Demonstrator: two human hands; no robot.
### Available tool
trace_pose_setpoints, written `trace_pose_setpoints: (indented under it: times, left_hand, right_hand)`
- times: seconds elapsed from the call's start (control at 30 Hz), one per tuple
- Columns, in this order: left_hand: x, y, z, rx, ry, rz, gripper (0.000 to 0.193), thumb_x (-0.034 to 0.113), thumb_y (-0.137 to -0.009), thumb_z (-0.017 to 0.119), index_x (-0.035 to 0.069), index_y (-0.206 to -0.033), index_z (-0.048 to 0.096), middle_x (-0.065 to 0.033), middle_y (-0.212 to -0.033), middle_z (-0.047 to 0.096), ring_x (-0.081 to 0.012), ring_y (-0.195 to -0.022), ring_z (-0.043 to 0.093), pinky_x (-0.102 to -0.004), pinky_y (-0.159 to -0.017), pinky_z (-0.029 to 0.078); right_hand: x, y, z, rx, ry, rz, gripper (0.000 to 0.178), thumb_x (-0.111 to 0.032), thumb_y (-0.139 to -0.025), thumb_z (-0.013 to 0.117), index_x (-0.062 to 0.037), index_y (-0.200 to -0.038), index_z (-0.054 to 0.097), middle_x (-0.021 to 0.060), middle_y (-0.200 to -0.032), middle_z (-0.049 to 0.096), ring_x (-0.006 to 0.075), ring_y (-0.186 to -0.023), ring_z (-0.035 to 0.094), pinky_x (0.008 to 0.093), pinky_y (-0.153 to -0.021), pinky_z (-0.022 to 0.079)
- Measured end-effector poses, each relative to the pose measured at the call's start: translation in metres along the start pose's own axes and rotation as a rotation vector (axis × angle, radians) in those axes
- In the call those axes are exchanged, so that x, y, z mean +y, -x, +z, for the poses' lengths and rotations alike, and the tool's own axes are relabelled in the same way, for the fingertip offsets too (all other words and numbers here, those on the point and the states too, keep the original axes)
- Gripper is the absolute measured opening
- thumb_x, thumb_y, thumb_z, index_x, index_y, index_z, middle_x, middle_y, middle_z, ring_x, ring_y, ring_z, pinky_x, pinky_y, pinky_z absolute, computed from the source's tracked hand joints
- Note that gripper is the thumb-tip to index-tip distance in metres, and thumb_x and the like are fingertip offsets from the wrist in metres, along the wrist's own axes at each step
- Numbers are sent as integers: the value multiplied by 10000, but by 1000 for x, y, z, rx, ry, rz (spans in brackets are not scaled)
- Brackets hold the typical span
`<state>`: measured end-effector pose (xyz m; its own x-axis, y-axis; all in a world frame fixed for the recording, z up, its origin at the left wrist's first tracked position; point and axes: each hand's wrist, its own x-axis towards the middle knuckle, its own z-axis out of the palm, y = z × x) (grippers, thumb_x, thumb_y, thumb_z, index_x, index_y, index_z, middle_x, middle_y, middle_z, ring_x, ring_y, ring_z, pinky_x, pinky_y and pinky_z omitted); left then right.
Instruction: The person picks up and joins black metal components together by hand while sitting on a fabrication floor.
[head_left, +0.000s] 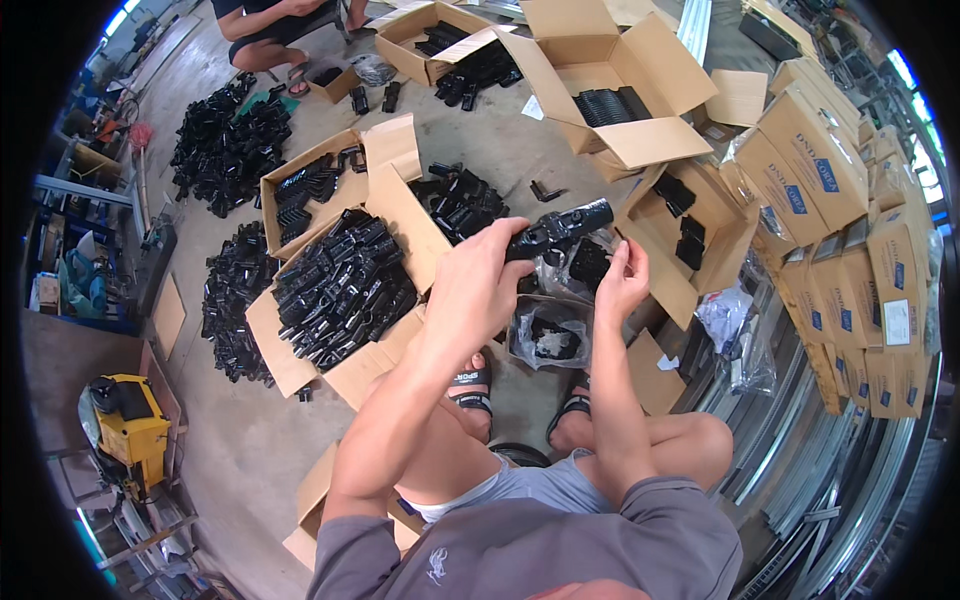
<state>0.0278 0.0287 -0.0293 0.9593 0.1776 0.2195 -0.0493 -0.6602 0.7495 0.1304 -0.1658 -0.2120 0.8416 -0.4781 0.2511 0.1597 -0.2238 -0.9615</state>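
Note:
My left hand is wrapped round one end of a glossy black metal bracket, a tube-like part with a jointed middle. The other end points up and to the right. Beside that end is my right hand, its thumb and fingertips pinched together; whatever is between them is too small to make out. Beneath the hands stands a small carton lined with clear plastic, with dark small pieces inside. A bag of black pieces shows partly behind the bracket.
At left, an open carton is heaped with black brackets, with loose piles beside it. Open cartons hold more at right and ahead. Stacked closed cartons and long metal profiles line the right. Another person sits at the far left.

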Motion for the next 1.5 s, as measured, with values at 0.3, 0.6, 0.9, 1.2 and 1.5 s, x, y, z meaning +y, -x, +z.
trace_pose_setpoints:
  times: [0.3,0.6,0.9,1.2,1.5]
  left_hand:
    - [-5,11,7,43,-52,165,393,76,-821,703,33,-1195,588,-204,-996,689,-380,-933,665,-431,-795,524]
    - [7,24,3,-2,21,175,436,65,-826,699,43,-1199,474,-215,-1054,685,-407,-994,647,-457,-817,513]
    - [13,30,-10,25,97,142,428,53,-824,704,40,-1162,442,-249,-1069,678,-443,-998,641,-478,-802,510]
    - [14,28,-15,-22,426,-1,425,32,-824,726,20,-1199,525,-227,-1031,700,-290,-854,704,-369,-751,537]
    - [13,17,8,-191,1054,-233,335,84,-953,658,36,-1247,507,-114,-1075,693,-152,-946,666,-306,-867,558]
  right_hand:
    - [-215,-8,-28,-644,250,-986,170,-43,-794,714,-65,-963,720,95,-1063,648,304,-1046,606,407,-880,488]
    - [-238,-1,-32,-773,531,-1304,164,-74,-773,626,-73,-921,695,96,-1104,620,284,-1153,559,414,-965,451]
    - [-242,9,-38,-782,554,-1189,137,-143,-831,707,-70,-947,711,105,-1115,636,304,-1107,588,415,-917,475]
    - [-227,-3,-60,-446,250,-787,283,-218,-904,699,-39,-1114,634,107,-1031,656,257,-969,625,384,-889,481]
    - [-190,-17,-63,-1129,-298,387,369,-330,-967,655,1,-1114,585,70,-959,655,131,-833,637,269,-714,529]
